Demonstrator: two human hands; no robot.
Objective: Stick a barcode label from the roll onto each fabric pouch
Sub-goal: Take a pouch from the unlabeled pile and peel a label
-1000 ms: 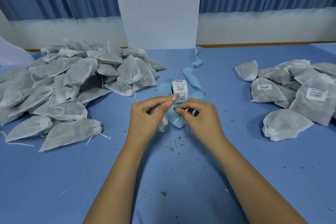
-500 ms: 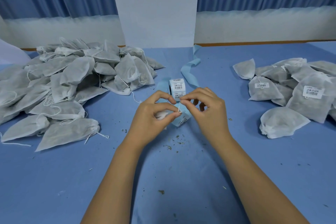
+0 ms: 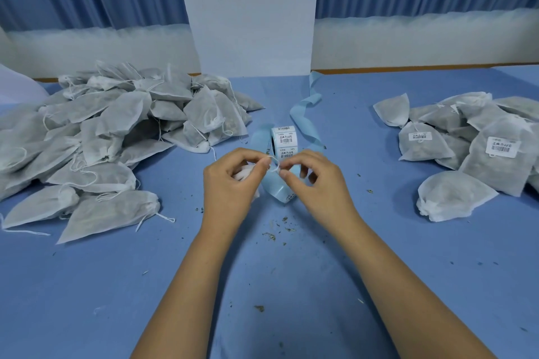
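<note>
Clutching a bunched white pouch in the left hand, thumb and forefinger nipping its drawstring. Pinching the far side of that string loop with the right hand, other fingers loosely curled. Both held just in front of the label roll, about level, right fingertips marginally nearer its printed face. Standing on edge, axle running left to right, barcodes facing the person, liner looping down between the hands. Trailing away behind the roll, a spent blue backing strip, long axis pointing away from the person. Pouch mostly hidden in the palm, so lie and long axis impossible to tell. Well left of the roll, a heap of unlabelled pouches; well right, labelled pouches, barcodes up. Probably only a short forward reach for the right hand to peel the next label.
</note>
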